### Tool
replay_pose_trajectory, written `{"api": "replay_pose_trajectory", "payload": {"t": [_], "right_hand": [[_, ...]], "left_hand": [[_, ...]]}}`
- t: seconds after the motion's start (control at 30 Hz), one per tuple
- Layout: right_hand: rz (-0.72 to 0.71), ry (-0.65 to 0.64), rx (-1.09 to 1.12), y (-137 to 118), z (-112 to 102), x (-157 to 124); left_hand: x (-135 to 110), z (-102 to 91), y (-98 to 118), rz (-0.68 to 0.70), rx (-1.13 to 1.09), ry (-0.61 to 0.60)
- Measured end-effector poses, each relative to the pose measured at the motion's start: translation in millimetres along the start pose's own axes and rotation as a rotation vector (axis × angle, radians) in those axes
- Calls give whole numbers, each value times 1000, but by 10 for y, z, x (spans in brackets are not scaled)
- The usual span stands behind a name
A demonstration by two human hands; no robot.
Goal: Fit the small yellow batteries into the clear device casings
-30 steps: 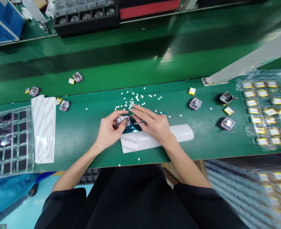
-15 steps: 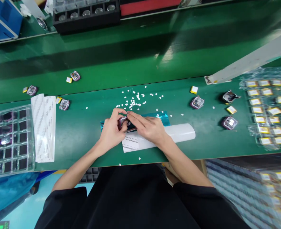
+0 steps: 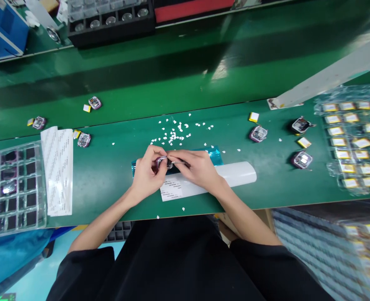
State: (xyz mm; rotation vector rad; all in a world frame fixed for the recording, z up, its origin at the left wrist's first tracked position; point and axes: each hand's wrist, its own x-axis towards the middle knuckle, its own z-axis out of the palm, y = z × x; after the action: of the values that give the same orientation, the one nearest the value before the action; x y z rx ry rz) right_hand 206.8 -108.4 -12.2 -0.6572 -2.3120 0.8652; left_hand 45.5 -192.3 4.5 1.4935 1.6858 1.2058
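My left hand is closed around a small watch-like case with a purplish rim, tilted up so that its open side faces right. My right hand meets it there, its fingers pinched at the case's edge. Something thin and greyish shows under those fingers, too small to make out. Beneath both hands lie a shiny blue film strip and a curled white sheet with a printed backing. Small white stickers are scattered just beyond the hands.
At the left are a clear compartment tray and printed white strips. Opened cases with yellow-edged batteries sit on both sides, including one case at right. A battery tray and a slanting white post stand far right.
The case in my left hand has turned more on edge. My right fingers have shifted slightly and now show a thin greyish thing beneath them. The view has moved a little.
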Motion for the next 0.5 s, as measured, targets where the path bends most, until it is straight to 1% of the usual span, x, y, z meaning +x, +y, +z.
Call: {"api": "replay_pose_trajectory", "payload": {"t": [0.03,0.1,0.13,0.2,0.3,0.37,0.43,0.5], "right_hand": [[57,14,71,-3,-13,16],[151,51,144,-14,-35,38],[172,76,163,-23,-44,43],[161,110,197,-48,-55,38],[159,86,292,-94,-43,22],[220,70,402,-122,-7,26],[303,87,559,-141,38,48],[358,115,677,-156,64,75]], "left_hand": [[-4,3,6,9,-8,-11],[-20,12,25,27,-5,-22],[-31,15,41,30,-13,-22],[-60,19,80,8,-64,-6],[-103,17,124,-21,-134,14],[-116,15,115,6,-123,15],[-109,19,84,43,-106,12],[-83,18,66,45,-128,8]]}}
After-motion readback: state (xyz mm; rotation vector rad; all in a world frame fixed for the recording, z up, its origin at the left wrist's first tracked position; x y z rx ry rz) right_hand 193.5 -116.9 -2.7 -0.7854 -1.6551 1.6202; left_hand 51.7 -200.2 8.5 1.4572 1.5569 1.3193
